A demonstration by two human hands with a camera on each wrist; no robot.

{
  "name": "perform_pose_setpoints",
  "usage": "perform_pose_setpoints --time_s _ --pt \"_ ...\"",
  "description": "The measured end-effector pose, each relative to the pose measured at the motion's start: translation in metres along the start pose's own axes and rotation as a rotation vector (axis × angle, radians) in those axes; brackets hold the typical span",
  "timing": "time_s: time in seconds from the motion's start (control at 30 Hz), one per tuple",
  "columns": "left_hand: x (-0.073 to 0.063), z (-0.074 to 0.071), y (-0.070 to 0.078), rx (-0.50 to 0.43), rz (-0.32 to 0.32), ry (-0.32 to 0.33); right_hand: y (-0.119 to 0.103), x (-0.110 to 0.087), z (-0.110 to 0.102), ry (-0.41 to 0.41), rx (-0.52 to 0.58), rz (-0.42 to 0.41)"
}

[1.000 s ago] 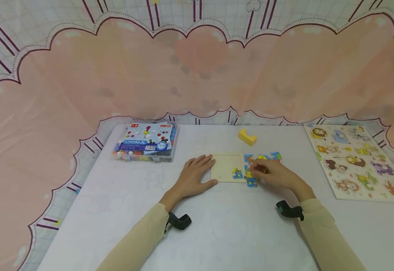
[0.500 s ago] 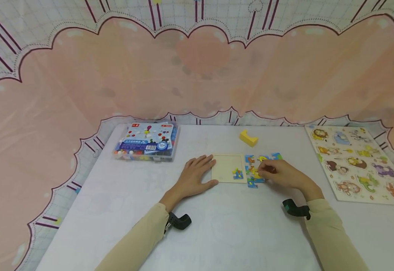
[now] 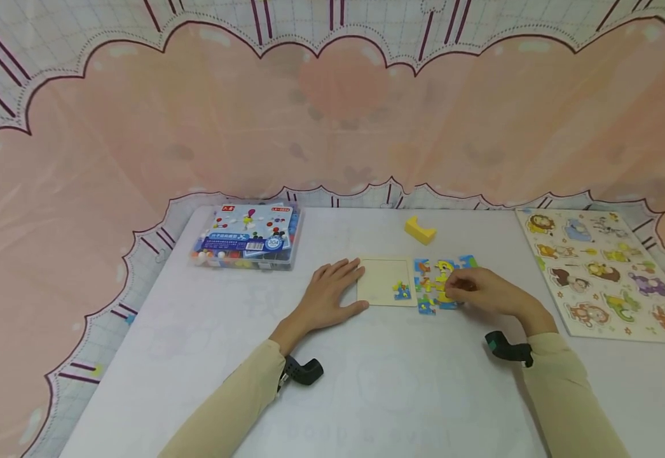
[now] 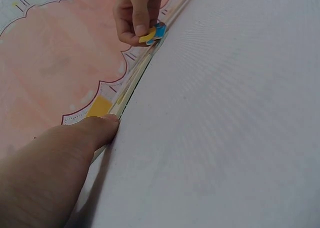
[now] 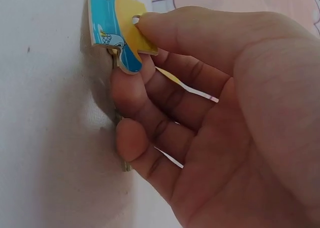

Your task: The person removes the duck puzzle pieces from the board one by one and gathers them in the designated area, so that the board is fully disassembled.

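In the head view, a shallow wooden puzzle tray (image 3: 381,275) lies on the table with one blue-and-yellow puzzle piece (image 3: 402,291) in its near right corner. My left hand (image 3: 328,299) rests spread at the tray's left edge, and its thumb (image 4: 107,124) touches the near edge in the left wrist view. Right of the tray lies a group of jigsaw pieces (image 3: 424,283), partly hidden by my right hand (image 3: 484,292). Between thumb and fingers, the right hand pinches a blue-and-yellow puzzle piece (image 5: 103,22), tilted up in the right wrist view.
A yellow block (image 3: 420,230) with a curved notch sits behind the pieces. At the back left stands a clear plastic box (image 3: 246,238) with a printed blue label. A cartoon animal board (image 3: 601,270) lies at the right. A patterned curtain (image 3: 332,140) hangs behind the table.
My right hand has moved to the right over the pieces, uncovering more of those beside the tray. The left hand stays on the tray's edge.
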State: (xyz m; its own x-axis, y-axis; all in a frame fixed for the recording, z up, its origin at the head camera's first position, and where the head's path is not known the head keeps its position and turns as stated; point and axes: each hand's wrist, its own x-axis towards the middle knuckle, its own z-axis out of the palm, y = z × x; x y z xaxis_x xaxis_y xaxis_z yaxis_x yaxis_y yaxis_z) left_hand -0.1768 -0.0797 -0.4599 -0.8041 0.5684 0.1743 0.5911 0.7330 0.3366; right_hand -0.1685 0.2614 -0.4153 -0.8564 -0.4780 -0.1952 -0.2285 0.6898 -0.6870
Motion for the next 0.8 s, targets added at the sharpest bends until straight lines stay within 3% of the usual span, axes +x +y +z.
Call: perform_pose_setpoints --time_s 0.47,0.8 --pt "-0.0007 0.0007 -0.0013 -0.01 -0.008 -0.01 0.0024 -0.0029 -0.003 -0.065 0.014 -0.023" --pt "-0.0001 0.0002 -0.0008 -0.013 -0.015 -0.015 0.0046 -0.0021 -0.002 -0.065 0.013 -0.036"
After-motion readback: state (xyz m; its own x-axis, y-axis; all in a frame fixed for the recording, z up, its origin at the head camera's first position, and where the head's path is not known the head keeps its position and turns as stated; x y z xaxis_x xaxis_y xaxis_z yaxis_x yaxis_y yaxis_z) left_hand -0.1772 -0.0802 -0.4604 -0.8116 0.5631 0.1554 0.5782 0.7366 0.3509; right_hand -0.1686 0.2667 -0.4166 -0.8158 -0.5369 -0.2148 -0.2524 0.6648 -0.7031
